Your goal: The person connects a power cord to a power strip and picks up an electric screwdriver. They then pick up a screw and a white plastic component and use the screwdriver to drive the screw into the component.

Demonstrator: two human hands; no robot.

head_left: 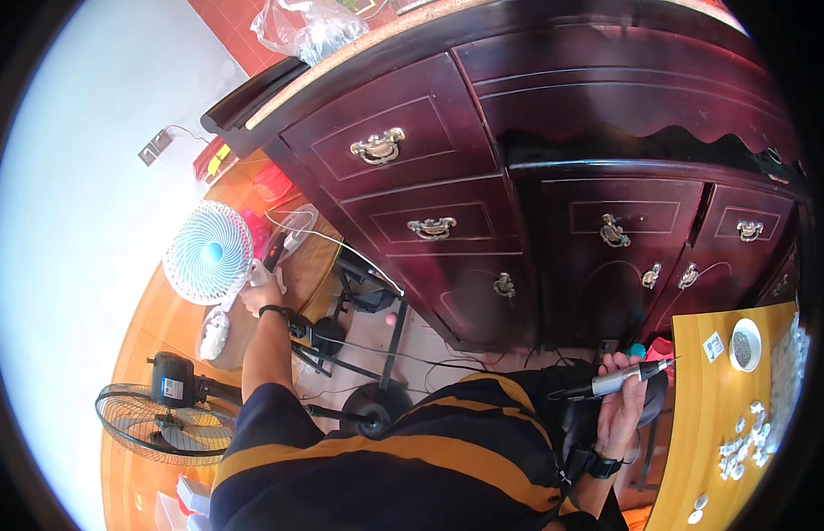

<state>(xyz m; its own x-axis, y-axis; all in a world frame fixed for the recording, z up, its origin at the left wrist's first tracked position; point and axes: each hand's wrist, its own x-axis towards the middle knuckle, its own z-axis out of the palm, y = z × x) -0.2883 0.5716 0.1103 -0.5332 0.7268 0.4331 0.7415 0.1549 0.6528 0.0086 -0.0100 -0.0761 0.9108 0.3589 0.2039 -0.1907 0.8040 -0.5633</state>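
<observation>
My left hand (261, 298) reaches out to the left and is closed around the neck of a small white desk fan (192, 268) with a blue hub. A black and red tool-like item (275, 252) lies just beyond those fingers. On the right, my right hand (623, 409) wraps around a silver and black electric screwdriver (614, 381). Its thin bit points right, toward the edge of a yellow wooden table (695, 389). On that table are a white bowl (755, 352) of small grey pieces and several small white and metal parts (738, 450).
A dark red cabinet (412, 190) with metal handles stands in front, with a clear plastic bag (310, 31) on top. Cables and a black stand (377, 403) occupy the floor. A larger black fan (169, 425) stands at the lower left, below a white bundle (215, 333).
</observation>
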